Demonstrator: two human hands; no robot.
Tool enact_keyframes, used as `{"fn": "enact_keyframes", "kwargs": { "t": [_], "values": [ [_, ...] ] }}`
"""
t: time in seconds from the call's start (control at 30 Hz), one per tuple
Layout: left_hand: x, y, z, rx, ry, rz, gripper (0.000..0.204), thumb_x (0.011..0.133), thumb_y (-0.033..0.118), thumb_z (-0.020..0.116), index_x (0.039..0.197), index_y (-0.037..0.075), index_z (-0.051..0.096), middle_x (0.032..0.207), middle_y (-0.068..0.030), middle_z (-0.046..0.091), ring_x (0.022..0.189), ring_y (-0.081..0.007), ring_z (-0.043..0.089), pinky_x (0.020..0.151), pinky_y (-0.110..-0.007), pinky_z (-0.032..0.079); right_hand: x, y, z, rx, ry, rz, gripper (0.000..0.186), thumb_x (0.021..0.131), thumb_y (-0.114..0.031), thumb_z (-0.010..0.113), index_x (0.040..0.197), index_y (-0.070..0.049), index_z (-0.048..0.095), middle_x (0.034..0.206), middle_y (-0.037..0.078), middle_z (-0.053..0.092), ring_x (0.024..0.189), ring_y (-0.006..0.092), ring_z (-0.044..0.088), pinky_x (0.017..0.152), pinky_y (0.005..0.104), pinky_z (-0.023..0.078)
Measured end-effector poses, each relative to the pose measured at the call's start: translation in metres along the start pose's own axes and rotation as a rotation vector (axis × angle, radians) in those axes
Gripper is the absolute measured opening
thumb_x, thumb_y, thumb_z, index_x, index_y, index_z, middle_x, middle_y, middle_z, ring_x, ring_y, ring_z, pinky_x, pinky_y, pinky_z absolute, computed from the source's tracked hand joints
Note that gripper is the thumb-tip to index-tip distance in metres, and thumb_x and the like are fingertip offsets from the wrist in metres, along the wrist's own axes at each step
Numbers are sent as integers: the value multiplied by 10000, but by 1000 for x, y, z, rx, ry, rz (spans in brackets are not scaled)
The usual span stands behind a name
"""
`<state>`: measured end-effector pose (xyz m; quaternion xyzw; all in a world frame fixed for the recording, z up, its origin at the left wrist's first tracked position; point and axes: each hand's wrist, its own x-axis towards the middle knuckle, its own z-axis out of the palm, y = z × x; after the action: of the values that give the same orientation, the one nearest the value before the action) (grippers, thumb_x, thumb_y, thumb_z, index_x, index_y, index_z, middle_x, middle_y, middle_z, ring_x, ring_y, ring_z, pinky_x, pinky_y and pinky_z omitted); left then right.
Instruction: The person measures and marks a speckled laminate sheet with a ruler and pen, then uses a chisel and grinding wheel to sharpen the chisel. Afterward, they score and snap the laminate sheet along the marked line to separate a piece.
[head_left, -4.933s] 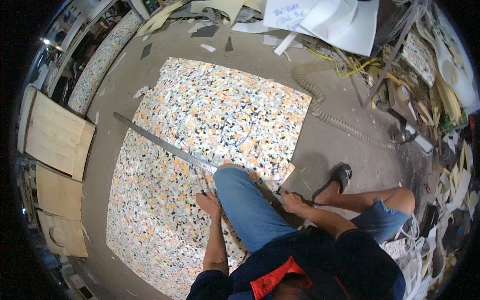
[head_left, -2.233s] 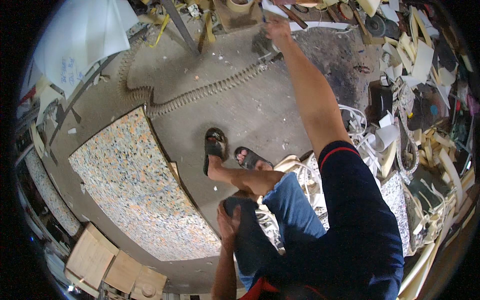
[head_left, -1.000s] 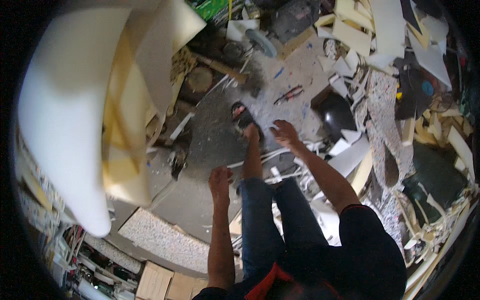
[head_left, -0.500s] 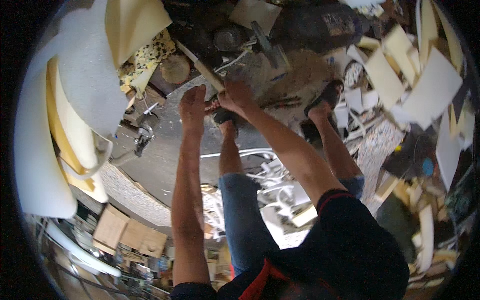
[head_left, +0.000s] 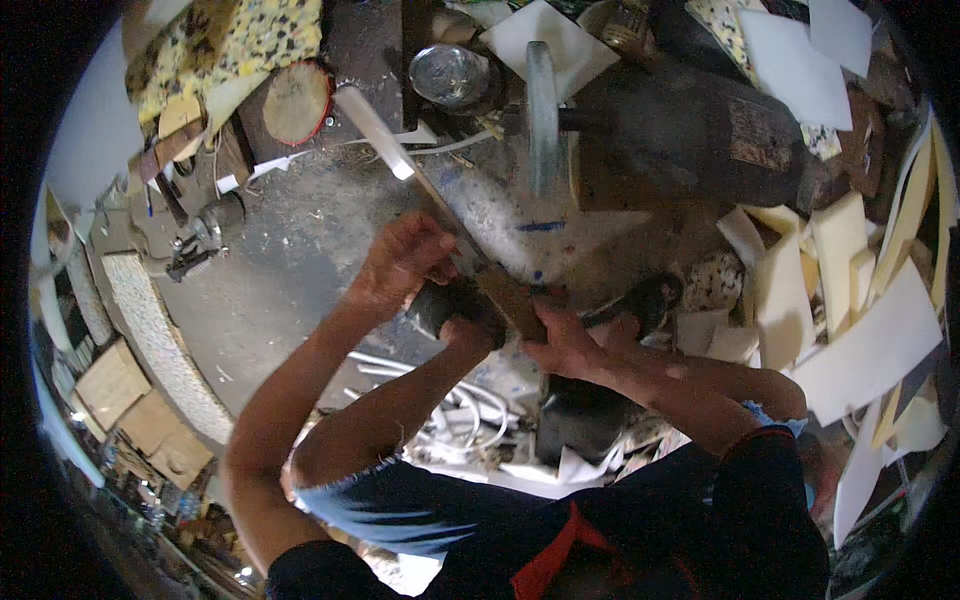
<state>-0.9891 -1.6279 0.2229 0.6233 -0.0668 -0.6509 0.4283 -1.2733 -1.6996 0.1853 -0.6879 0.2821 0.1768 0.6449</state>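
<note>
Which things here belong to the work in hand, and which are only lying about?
Work in hand:
long wooden-handled blade, gripped by the right hand; left hand close to it

Apparently just lying about:
cream pieces
white sheet
round red-rimmed piece

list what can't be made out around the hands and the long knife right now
- Head view: left hand, blurred; whether its fingertips touch the long knife is unclear.
- Head view: right hand, its grip on the underside of the wooden handle hidden by the handle and hand.
- Head view: the blade's cutting edge, lost to blur and glare.
- Head view: yellow speckled foam, cut off by the top edge.
</note>
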Motion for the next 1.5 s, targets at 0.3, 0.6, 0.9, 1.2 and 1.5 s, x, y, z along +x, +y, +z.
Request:
{"fn": "enact_keyframes", "kwargs": {
  "t": [0.3,0.6,0.9,1.2,1.5],
  "values": [
    [79,-60,2,778,668,618,843,779,274,824,1428,-35,383,1323,-269,542,1182,-404,575,1002,-451,465,17,0,-46,28,421,-197,422,867,-282,704,1162,-18,557,969,189,673,877,325,668,766,422,514],
    [180,-43,35,539,997,795,913,717,166,813,1436,-54,294,1352,-308,457,1261,-454,462,1051,-477,405,-79,5,-53,-210,618,-205,271,880,-193,683,1019,2,557,803,86,615,736,152,592,650,328,489],
    [208,-29,21,462,987,711,932,579,293,901,1352,25,455,1160,-249,647,1080,-441,602,940,-488,482,-101,35,-42,-214,658,-17,334,836,-187,750,1059,-6,579,902,154,708,785,235,683,726,375,533],
    [190,-55,19,432,855,801,942,582,225,913,1350,-7,420,1251,-240,542,1193,-411,505,1024,-456,425,-111,54,-36,-206,712,16,297,846,-174,731,1045,-11,582,906,152,677,834,239,654,744,382,516],
    [79,-108,7,381,853,768,1025,609,229,912,1401,-51,325,1340,-263,463,1276,-414,451,1091,-435,376,-124,56,-24,-433,610,-73,305,886,-221,684,1084,-11,585,939,162,668,850,295,652,760,407,518]
  ]
}}
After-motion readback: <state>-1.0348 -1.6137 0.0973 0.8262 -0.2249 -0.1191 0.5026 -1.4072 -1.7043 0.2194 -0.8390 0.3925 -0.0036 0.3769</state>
